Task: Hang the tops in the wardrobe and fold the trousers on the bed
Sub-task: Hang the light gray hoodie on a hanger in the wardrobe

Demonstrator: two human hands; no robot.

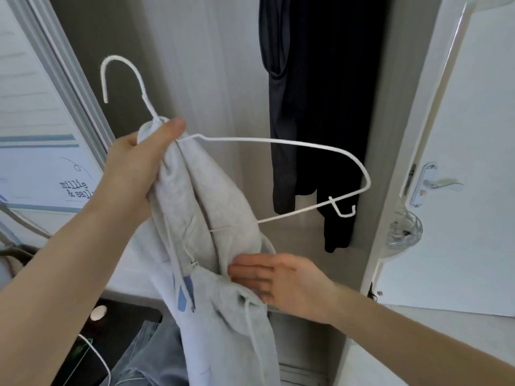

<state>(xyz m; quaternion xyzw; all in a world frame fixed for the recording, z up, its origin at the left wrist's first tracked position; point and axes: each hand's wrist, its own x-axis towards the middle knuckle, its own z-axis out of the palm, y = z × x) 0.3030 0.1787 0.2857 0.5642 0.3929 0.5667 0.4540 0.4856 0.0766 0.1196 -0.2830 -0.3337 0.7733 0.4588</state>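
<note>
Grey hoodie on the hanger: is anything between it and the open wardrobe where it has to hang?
Nothing visible blocks it. The left hand grips the grey hoodie and white hanger just in front of the opening, the door is swung open, and the dark garment hangs off to the right. The rail itself is out of view.

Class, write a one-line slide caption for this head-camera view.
Left hand grips a grey hoodie and white hanger while the right hand touches the fabric, before an open wardrobe.

Hanger in front of the open wardrobe, hoodie draped over its left half. Behind, to the right, a garment hanging inside; farther right, the door.
</note>
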